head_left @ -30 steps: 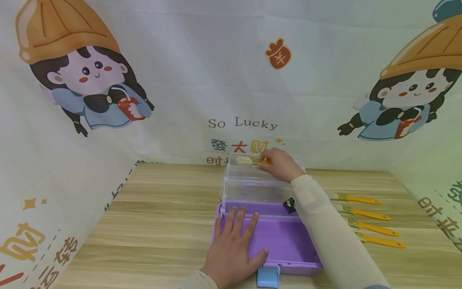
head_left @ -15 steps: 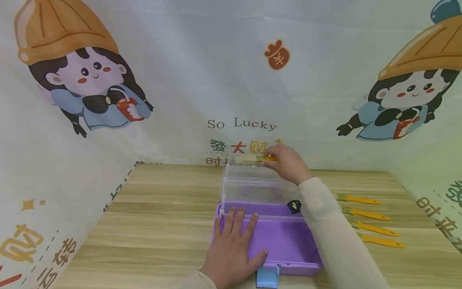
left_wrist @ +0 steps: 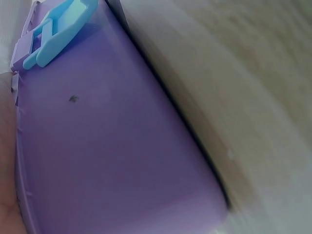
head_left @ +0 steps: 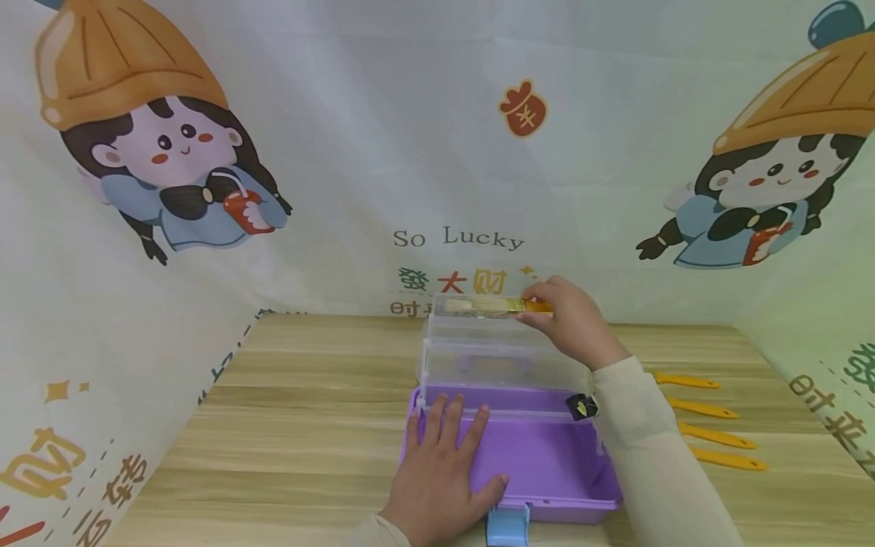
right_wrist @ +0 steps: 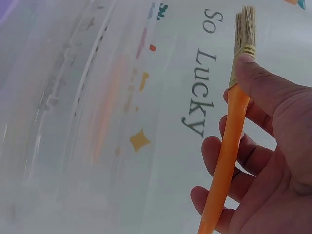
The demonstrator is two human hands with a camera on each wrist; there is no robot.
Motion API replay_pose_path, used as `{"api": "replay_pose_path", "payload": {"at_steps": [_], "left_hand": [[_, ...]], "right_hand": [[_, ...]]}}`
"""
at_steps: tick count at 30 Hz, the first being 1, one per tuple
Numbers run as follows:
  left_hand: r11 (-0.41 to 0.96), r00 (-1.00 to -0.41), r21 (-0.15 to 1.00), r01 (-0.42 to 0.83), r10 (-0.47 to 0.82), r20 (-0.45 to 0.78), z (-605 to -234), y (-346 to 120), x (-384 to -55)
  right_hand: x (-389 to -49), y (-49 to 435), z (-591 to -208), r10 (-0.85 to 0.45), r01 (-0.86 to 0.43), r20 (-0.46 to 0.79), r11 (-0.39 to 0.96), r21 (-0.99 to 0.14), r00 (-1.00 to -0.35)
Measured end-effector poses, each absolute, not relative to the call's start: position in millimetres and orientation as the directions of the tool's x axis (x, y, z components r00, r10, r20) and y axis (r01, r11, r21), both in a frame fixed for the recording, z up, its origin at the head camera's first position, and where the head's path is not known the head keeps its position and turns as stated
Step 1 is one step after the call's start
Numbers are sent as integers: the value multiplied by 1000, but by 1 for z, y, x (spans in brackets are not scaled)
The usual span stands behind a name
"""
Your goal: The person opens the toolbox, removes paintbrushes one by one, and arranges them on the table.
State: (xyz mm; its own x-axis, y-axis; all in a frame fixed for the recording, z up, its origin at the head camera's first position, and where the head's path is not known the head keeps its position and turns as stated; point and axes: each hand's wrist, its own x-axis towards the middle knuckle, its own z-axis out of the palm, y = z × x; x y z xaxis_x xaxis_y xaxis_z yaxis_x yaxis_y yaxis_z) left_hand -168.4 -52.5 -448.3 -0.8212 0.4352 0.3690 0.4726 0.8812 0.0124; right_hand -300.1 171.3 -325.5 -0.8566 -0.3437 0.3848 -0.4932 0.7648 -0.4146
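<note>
My right hand [head_left: 570, 319] pinches a paintbrush [right_wrist: 226, 151] with an orange handle and pale bristles, thumb on its metal ferrule. It holds the brush level at the top clear tray [head_left: 478, 328] of an opened purple box [head_left: 526, 456]; bristles point left. Further pale bristles [head_left: 458, 305] show left of the held brush, and whether they belong to another brush is hard to tell. Through the clear plastic in the right wrist view runs a blurred orange streak [right_wrist: 105, 112]. My left hand [head_left: 440, 475] rests with spread fingers on the box's left front part.
Several orange-handled paintbrushes [head_left: 718, 437] lie in a row on the wooden table [head_left: 287, 425], right of the box, partly behind my right sleeve. A blue latch [head_left: 508, 526] hangs at the box's front. A black piece [head_left: 581, 406] sits near its right side. A printed cloth [head_left: 342, 152] stands behind.
My right hand has shifted to the right with the paintbrush, and more of its bristles and ferrule show. The left hand has stayed in place.
</note>
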Motion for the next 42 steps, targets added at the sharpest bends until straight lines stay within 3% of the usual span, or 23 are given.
{"api": "replay_pose_path", "payload": {"at_steps": [9, 22, 30, 42], "left_hand": [[879, -809, 5, 476, 436, 394, -450, -53, -168], [878, -802, -7, 479, 441, 404, -450, -52, -169], [878, -813, -1, 479, 443, 378, -450, -51, -168], [877, -812, -4, 481, 448, 374, -450, -52, -168]], "right_hand": [[-283, 192, -326, -309, -477, 412, 777, -410, -857], [-260, 250, -341, -259, -404, 353, 800, -443, -899], [-246, 282, -352, -242, -388, 378, 839, -381, -894], [-220, 323, -389, -267, -344, 246, 865, -365, -932]]}}
